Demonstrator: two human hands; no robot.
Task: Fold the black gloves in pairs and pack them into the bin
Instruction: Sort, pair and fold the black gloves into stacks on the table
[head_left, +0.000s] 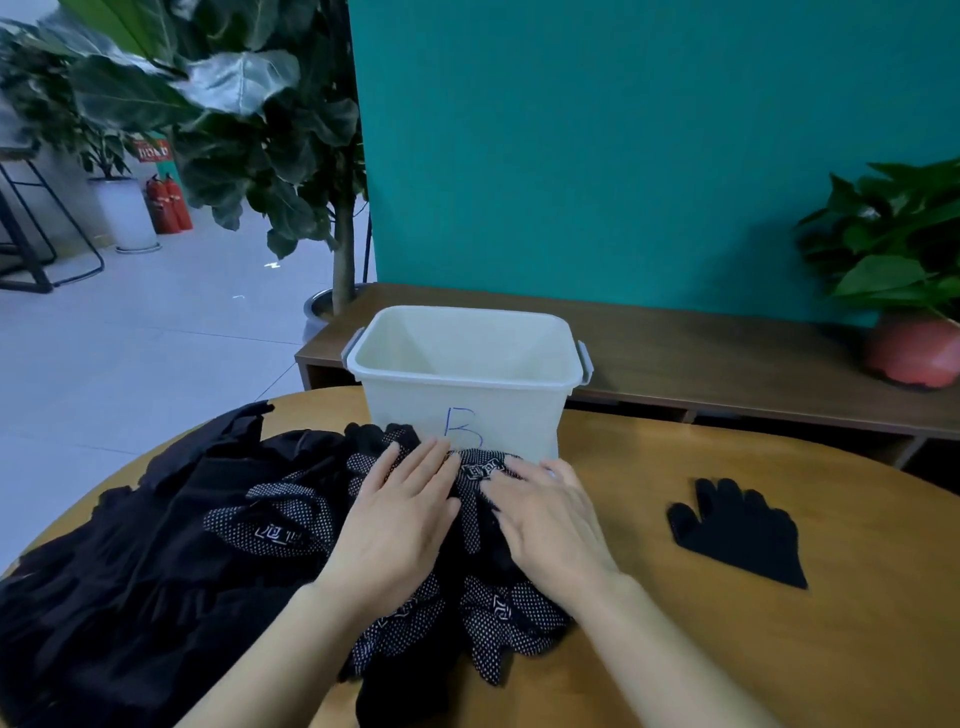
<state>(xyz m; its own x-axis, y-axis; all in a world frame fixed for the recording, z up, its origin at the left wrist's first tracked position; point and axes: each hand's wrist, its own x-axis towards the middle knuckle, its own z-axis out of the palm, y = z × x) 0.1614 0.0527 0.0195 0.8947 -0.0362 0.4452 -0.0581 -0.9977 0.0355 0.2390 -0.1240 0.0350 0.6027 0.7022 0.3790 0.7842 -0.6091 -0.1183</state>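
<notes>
Left hand (400, 512) and right hand (545, 525) lie flat, fingers straight and slightly spread, pressing the glove pile (249, 530) on the table (779, 649). Right of the right hand, apart: single black glove (737, 535). Just beyond the fingertips: white bin (465, 395), marked "B".

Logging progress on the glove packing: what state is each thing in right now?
Bin: upright, lidless, no gloves seen inside.
Glove pile: loose, unfolded, heaped on the table.
Single glove: lying flat, apart, to the right.
Left hand: open, flat on the pile.
Right hand: open, flat on the pile.
</notes>
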